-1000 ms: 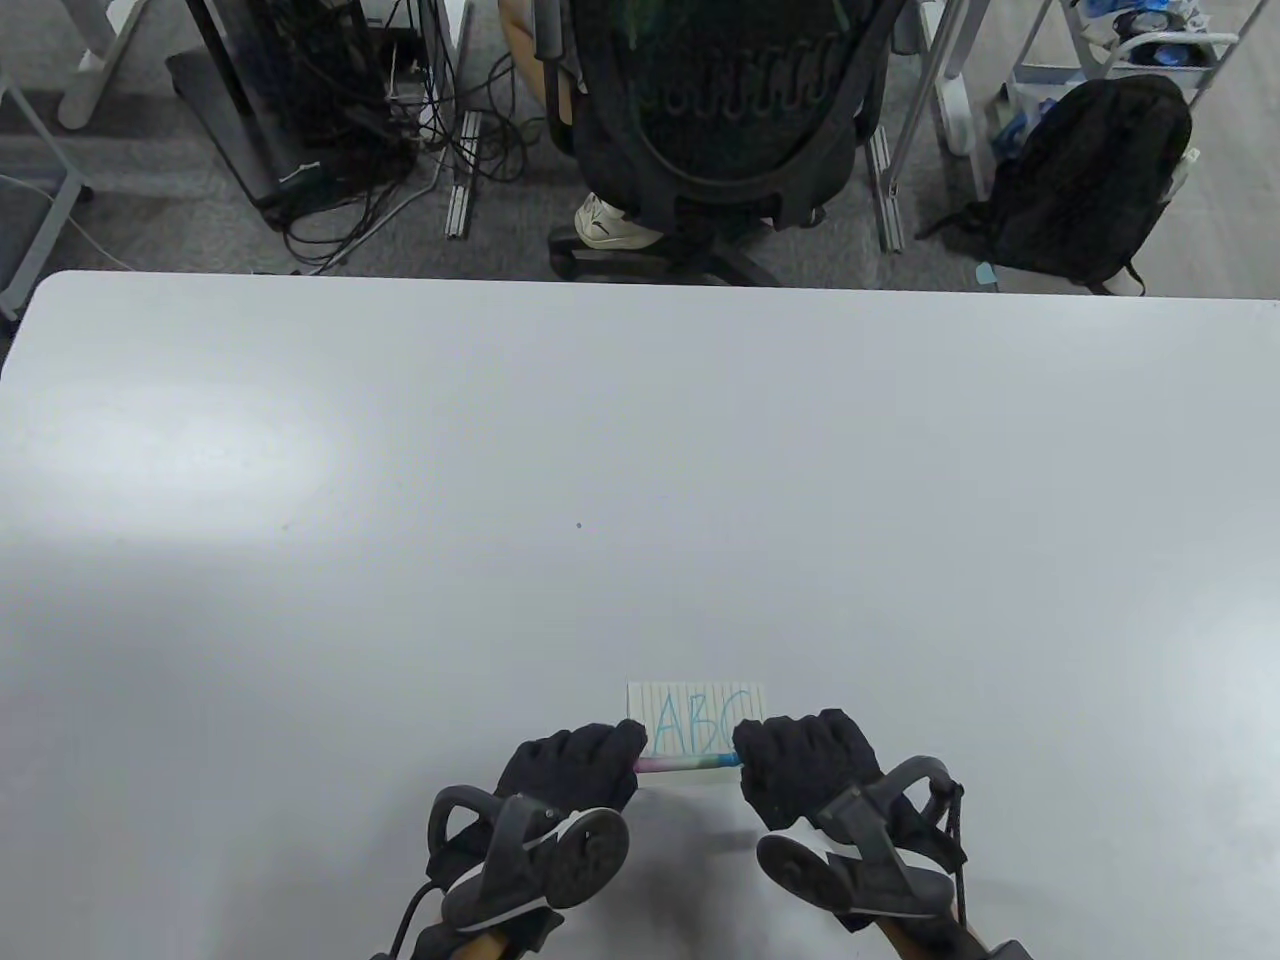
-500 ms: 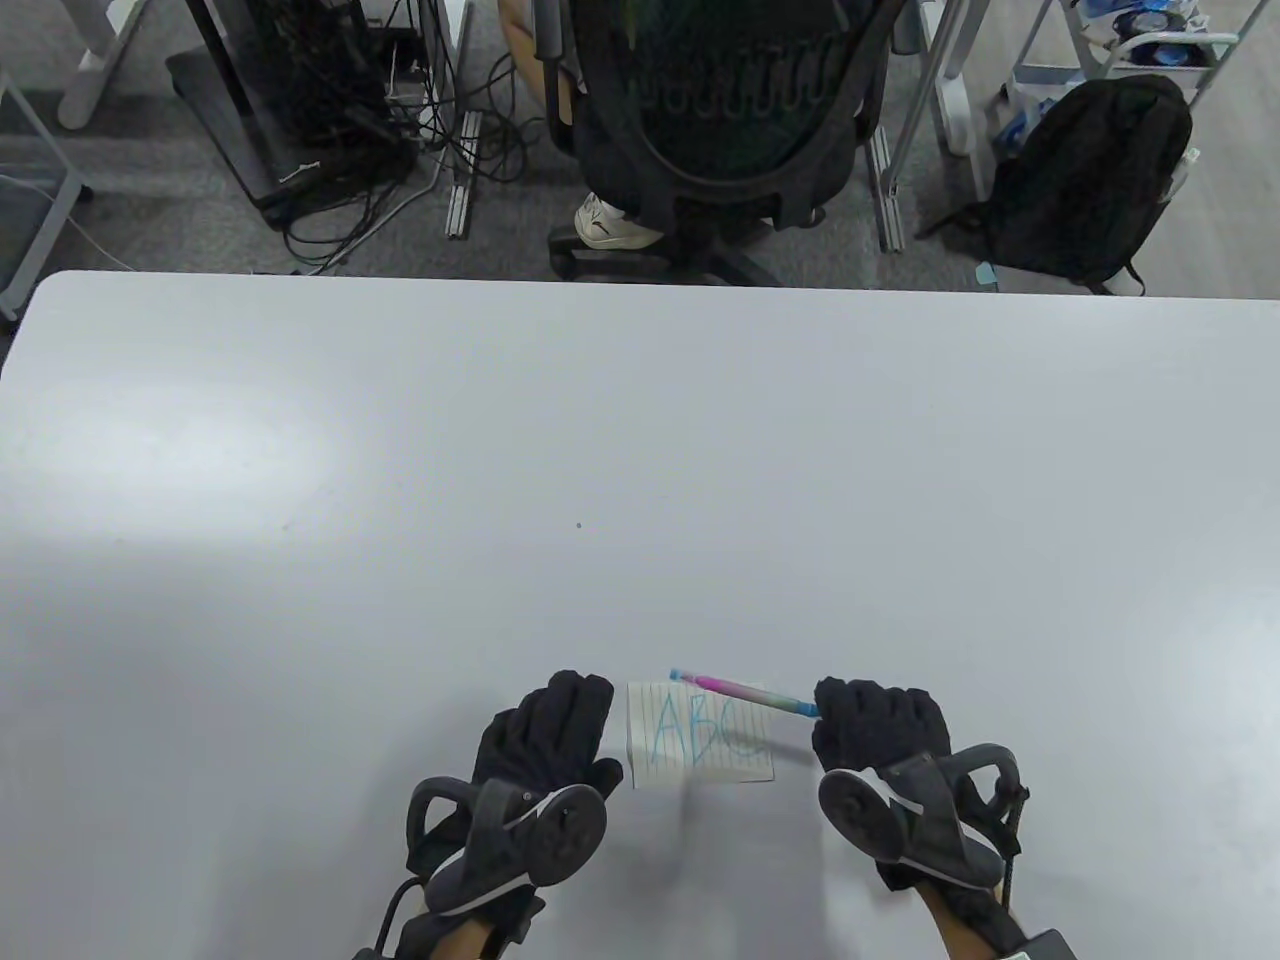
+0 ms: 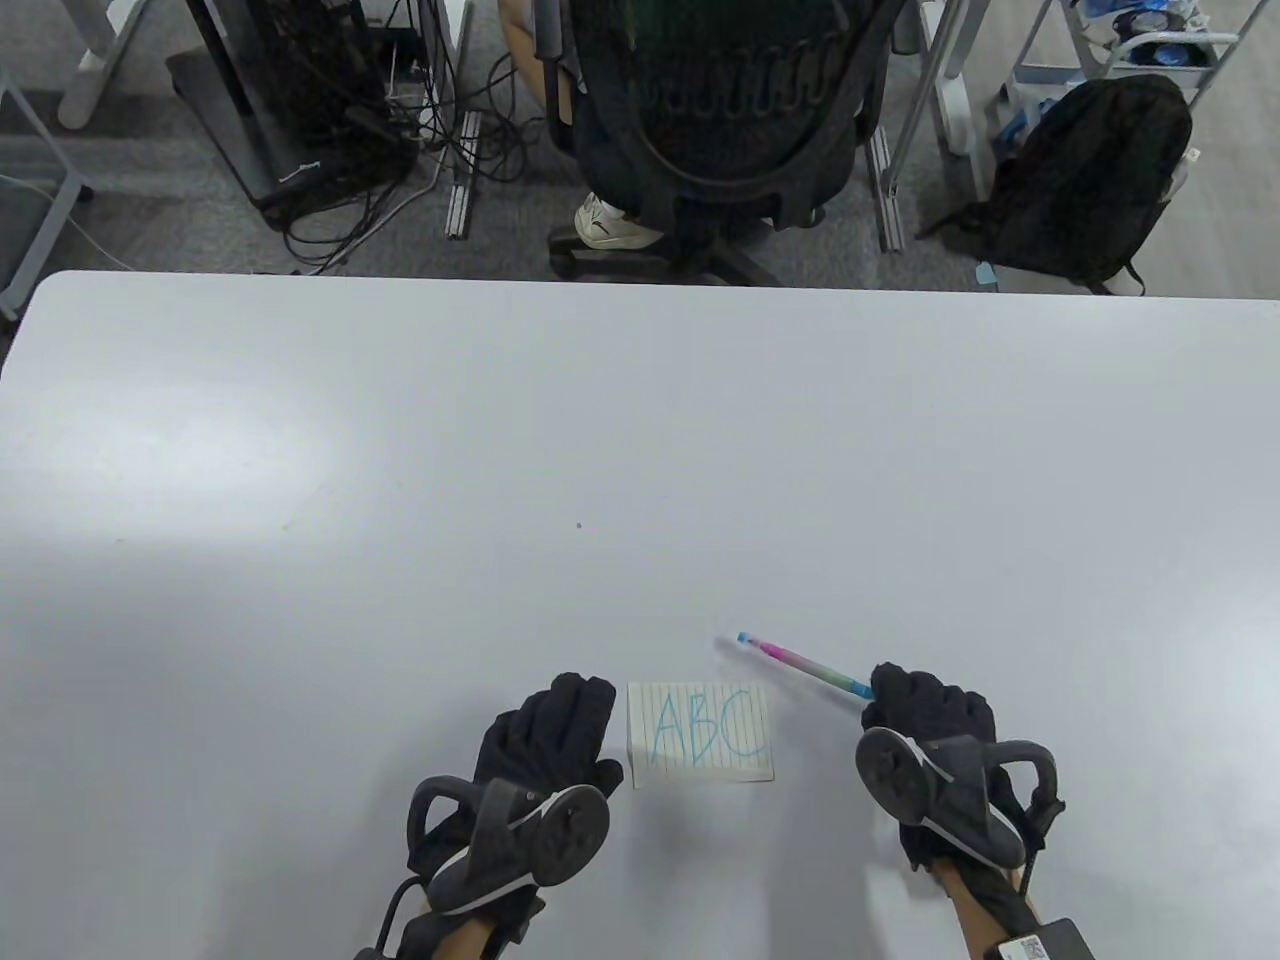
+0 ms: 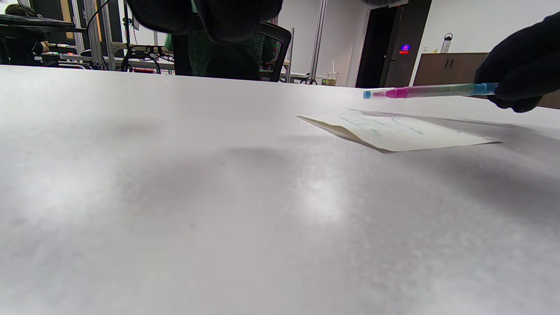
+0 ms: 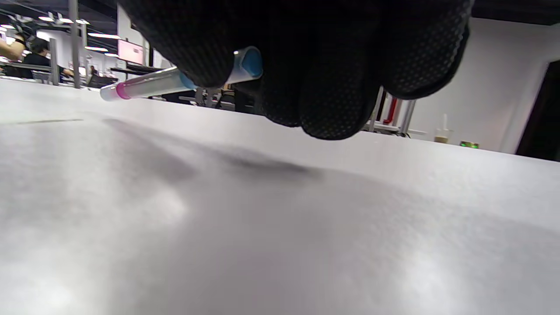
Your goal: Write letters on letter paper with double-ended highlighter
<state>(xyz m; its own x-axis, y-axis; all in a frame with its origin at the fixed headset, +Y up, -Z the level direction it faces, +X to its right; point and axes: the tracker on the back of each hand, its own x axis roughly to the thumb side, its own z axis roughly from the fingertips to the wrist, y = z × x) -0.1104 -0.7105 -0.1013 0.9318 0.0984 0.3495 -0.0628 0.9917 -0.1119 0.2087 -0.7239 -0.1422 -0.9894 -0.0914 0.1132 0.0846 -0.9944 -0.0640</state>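
Observation:
A small lined letter paper (image 3: 701, 729) lies near the table's front edge with "ABC" in blue on it; it also shows in the left wrist view as a flat sheet (image 4: 402, 133). My right hand (image 3: 925, 715), to the right of the paper, pinches one end of the double-ended highlighter (image 3: 802, 664), a pink-and-blue pen pointing up-left just above the table. The pen (image 4: 428, 91) hangs clear of the paper. Close up, my fingers curl round the highlighter (image 5: 175, 81). My left hand (image 3: 555, 730) rests flat on the table just left of the paper, holding nothing.
The white table (image 3: 640, 450) stretches far beyond the paper. Past its far edge stand a black office chair (image 3: 715, 110), a black backpack (image 3: 1090, 180) and a tangle of cables (image 3: 340, 120) on the floor.
My left hand let go of the highlighter and settled left of the paper. My right hand carried the pen off the paper, to the right and slightly up.

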